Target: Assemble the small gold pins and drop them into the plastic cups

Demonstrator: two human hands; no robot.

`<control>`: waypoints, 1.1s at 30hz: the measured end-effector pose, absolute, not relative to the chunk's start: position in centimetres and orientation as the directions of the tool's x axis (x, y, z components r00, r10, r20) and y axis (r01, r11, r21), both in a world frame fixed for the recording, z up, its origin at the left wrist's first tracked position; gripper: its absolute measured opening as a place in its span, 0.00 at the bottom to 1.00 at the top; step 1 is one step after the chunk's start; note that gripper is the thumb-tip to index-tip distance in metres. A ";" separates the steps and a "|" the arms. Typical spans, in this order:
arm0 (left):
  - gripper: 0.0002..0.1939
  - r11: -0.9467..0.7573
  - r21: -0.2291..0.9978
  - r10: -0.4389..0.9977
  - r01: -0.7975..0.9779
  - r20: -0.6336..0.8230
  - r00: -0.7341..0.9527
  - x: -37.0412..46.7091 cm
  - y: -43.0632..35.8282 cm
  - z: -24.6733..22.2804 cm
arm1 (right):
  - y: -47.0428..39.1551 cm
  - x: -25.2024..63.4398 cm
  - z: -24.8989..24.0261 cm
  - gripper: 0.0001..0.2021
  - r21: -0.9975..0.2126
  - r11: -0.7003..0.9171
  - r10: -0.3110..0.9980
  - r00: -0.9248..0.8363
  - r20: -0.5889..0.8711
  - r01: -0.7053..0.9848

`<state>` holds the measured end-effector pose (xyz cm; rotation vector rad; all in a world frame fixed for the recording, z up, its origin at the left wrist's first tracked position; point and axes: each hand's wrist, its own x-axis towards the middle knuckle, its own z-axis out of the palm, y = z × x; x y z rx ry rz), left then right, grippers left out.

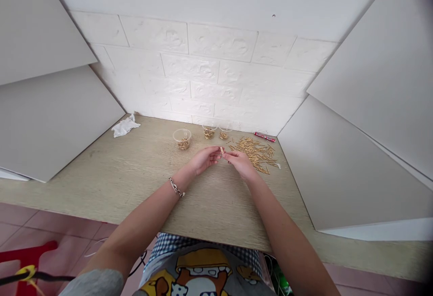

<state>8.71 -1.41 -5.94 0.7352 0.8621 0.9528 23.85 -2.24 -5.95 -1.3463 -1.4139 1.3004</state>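
Over the middle of the table, my left hand (204, 159) and my right hand (239, 162) meet at the fingertips. A few short, slim gold-coloured metal pins (222, 150) stand between them, pinched by the fingers of both hands; exactly how each finger grips is too small to make out. Right beside my right hand spreads a loose heap of longer gold-coloured pins (252, 149). Beyond my hands are a clear plastic cup (209, 131) and another clear cup (224, 132), each with small gold pieces in the bottom. A third such cup (182, 138) stands to the left.
A crumpled white tissue (126, 126) lies at the back left of the wooden table (142, 169). At the back right is a red tube-like packet (264, 136). Pale panels (57, 120) lean along the left side, and others (355, 169) along the right. A white brick-patterned wall (203, 68) closes the back.
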 end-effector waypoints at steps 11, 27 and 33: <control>0.12 0.291 0.897 0.943 -0.333 -0.211 0.258 8.6 -1.3 -6.1 | -2.2 23.9 -6.0 0.15 -0.970 -0.096 0.983 -0.131 -0.128 0.222; 0.12 0.171 0.979 0.973 -0.108 -0.151 0.178 8.5 -0.9 -6.5 | -2.3 23.8 -5.8 0.15 -0.961 -0.102 0.982 -0.128 -0.139 0.258; 0.11 0.137 0.988 0.975 -0.070 -0.122 0.184 8.4 -0.8 -6.7 | -2.3 23.8 -5.9 0.16 -0.954 -0.109 0.981 -0.127 -0.149 0.280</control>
